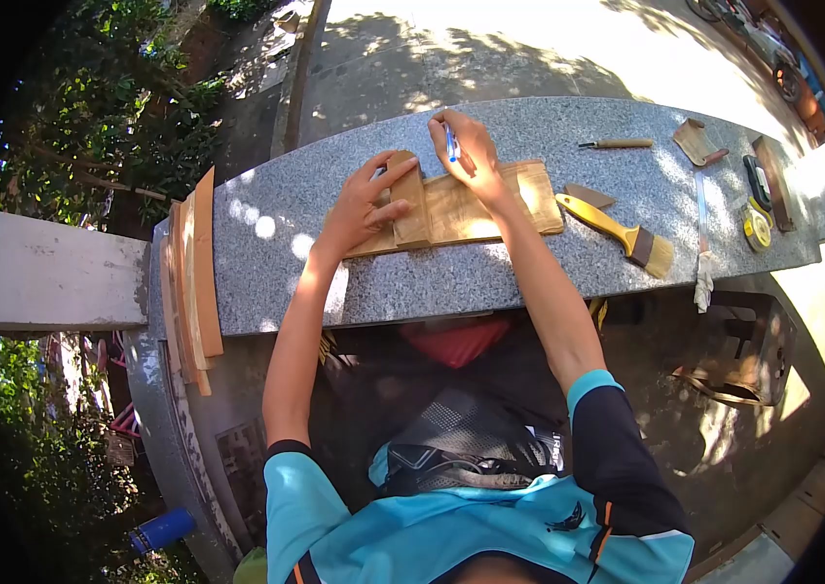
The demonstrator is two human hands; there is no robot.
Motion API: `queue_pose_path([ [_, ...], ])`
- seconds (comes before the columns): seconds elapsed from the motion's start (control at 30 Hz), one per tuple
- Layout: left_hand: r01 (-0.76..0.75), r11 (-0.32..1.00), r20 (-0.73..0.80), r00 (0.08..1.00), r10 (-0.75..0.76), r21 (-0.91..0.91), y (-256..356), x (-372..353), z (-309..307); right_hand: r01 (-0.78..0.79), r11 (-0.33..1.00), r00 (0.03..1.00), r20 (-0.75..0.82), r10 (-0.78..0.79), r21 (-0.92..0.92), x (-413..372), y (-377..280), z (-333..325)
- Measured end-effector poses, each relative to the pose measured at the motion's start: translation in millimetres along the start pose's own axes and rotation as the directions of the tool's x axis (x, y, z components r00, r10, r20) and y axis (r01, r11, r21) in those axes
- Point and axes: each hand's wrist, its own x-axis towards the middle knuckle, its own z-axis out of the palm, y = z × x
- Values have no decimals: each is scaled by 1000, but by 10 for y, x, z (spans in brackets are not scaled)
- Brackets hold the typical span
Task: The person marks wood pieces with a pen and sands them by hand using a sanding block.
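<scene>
A wooden board (471,209) lies lengthwise on the speckled stone counter (266,273). Across its left part sits a shorter wooden block (412,219), turned crosswise. My left hand (366,209) is closed on this block, thumb on top and fingers around its far left side. Something small and white shows by those fingers. In my right hand (471,156), a blue-and-white pen (452,146) is pinched, its tip pointing down over the far edge of the board, just right of the block.
A yellow-handled paintbrush (617,234) lies right of the board, beside a flat triangular blade (589,196). Farther right are a wooden-handled tool (622,144), a scraper (696,144), a long metal strip (702,214) and a tape measure (757,229). Wooden planks (200,273) lean at the counter's left end.
</scene>
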Motion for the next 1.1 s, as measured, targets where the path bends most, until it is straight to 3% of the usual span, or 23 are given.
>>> queue_pose_path([
  [0.03, 15, 998, 22, 1000, -14, -55, -25, 17, 0, -34, 999, 999, 18, 33, 37, -6, -20, -34],
  [0.2, 1, 999, 28, 1000, -2, 46, 16, -24, 12, -136, 989, 989, 62, 133, 53, 3, -29, -79],
  [0.3, 3, 999, 21, 1000, -4, 45, 18, -2, 26, -60, 998, 998, 38, 59, 13, -17, 29, -30],
  [0.37, 3, 998, 8, 1000, -3, 55, 57, -6, 16, -89, 996, 994, 59, 89, 6, -18, 31, -30],
  [0.47, 53, 989, 14, 999, -52, -135, 219, 15, -45, -94, 995, 992, 81, 95, -14, -10, 46, -15],
  [0.77, 55, 989, -80, 995, -67, -141, 75, -10, 82, -109, 994, 986, 124, 112, -32, -27, 67, -5],
  [1.0, 33, 985, -48, 998, -41, -166, 112, -2, 55, -219, 976, 961, 172, 215, 1, -4, -86, -65],
  [1.1, -3, 988, -72, 997, -9, -157, 92, -5, 63, -332, 943, 867, 396, 302, 10, 21, -278, -189],
])
